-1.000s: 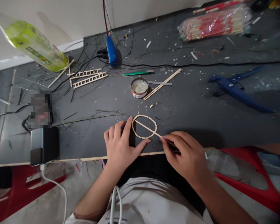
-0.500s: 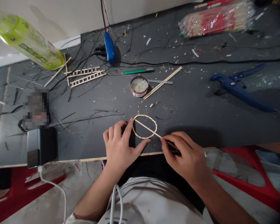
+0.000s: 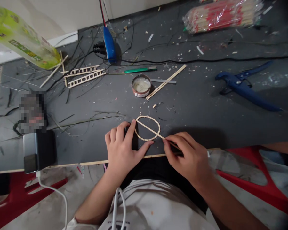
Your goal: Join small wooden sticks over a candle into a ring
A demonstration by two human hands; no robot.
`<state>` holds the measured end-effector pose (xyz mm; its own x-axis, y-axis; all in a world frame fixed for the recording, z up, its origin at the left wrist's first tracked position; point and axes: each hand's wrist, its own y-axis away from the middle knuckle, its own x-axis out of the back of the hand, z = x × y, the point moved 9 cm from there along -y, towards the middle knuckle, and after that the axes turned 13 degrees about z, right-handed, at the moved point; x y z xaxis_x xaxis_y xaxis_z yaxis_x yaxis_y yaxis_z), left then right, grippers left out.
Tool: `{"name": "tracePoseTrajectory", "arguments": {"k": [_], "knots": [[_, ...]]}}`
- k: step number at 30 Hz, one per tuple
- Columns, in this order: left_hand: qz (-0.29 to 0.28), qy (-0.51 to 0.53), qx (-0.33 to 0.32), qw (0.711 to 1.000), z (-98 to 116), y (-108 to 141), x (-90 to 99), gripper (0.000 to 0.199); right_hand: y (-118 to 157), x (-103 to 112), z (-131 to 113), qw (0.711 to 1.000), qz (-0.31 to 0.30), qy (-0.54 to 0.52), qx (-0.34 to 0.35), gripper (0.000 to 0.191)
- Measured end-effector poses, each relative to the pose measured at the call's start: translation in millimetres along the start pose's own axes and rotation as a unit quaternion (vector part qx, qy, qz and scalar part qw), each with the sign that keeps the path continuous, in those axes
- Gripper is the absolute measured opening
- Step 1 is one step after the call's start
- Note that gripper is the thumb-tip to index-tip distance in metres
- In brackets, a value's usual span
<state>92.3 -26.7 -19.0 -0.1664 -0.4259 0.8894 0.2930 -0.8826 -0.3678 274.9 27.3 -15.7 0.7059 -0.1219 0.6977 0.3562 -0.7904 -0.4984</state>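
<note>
A small ring (image 3: pixel 159 129) made of short pale wooden pieces lies on the dark grey table near its front edge. My left hand (image 3: pixel 122 143) steadies it, index fingertip at its upper left and thumb along its lower edge. Between the thumb and fingers of my right hand (image 3: pixel 188 156) is a thin wooden stick (image 3: pixel 147 127). This stick crosses the ring diagonally, and its far end meets my left index fingertip. Part of the stick is hidden under my right hand.
Behind the ring stand a round tub (image 3: pixel 141 86), loose sticks (image 3: pixel 166 82) and a green craft knife (image 3: pixel 140 70). Blue cutters (image 3: pixel 247 86) lie right, a bag of sticks (image 3: pixel 223 16) at back. Ladder-like wooden strips (image 3: pixel 86 78), a bottle (image 3: pixel 21 38) and a power bank (image 3: pixel 39 150) are left.
The whole view has shifted slightly. Both hands, the ring and the stick keep nearly the same positions relative to one another.
</note>
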Motion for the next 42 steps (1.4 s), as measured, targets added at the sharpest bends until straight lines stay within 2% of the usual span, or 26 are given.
{"name": "tracePoseTrajectory", "arguments": {"k": [10,14,17,19,21,23,25,27,28,30,33,35,38,42], "knots": [[0.005,0.000,0.002,1.000,0.2,0.0,1.4,0.073,-0.9,4.7,-1.1,1.000,0.003,-0.017,-0.010,0.016],[0.007,-0.010,0.015,1.000,-2.0,-3.8,-2.0,0.072,-4.6,13.5,9.3,0.998,0.020,-0.054,-0.034,0.017],[0.016,-0.008,0.034,0.999,-3.5,-8.8,-0.4,0.082,-14.7,21.4,14.7,0.999,0.035,-0.016,0.001,0.018],[0.040,0.005,0.029,0.999,-0.2,-14.1,8.9,0.089,-24.2,24.1,13.9,0.998,0.028,0.029,0.043,0.017],[0.067,0.016,-0.018,0.997,10.7,-21.2,22.0,0.081,-34.2,25.6,9.6,0.995,0.012,0.045,0.086,0.016],[0.063,0.022,-0.104,0.992,27.9,-28.8,29.8,0.055,-43.5,28.2,2.9,0.992,-0.002,0.031,0.123,0.015],[0.023,0.043,-0.184,0.982,41.9,-35.2,28.6,0.031,-51.8,32.6,-1.2,0.990,-0.005,0.009,0.138,0.014],[-0.033,0.083,-0.233,0.968,48.4,-39.7,22.4,0.022,-56.7,34.7,-1.0,0.991,-0.011,-0.002,0.136,0.012],[-0.049,0.096,-0.231,0.967,46.1,-42.8,19.8,0.020,-57.1,33.9,0.2,0.991,-0.019,-0.005,0.132,0.011],[-0.044,0.107,-0.190,0.975,33.1,-49.6,18.3,0.020,-53.9,31.3,5.3,0.993,-0.028,-0.006,0.115,0.009],[0.013,0.107,-0.084,0.991,3.2,-52.6,21.7,0.028,-42.6,27.9,16.3,0.998,-0.005,-0.008,0.066,0.008],[0.024,0.104,-0.048,0.993,-9.7,-47.2,19.1,0.033,-33.3,25.0,19.4,0.999,0.019,-0.020,0.043,0.010],[0.011,0.092,-0.034,0.995,-18.4,-38.2,8.4,0.038,-22.9,17.9,16.4,0.998,0.036,-0.030,0.029,0.012],[0.007,0.086,-0.043,0.995,-18.8,-33.3,-0.7,0.033,-18.9,7.9,11.3,0.999,0.035,-0.005,0.016,0.007]]}}
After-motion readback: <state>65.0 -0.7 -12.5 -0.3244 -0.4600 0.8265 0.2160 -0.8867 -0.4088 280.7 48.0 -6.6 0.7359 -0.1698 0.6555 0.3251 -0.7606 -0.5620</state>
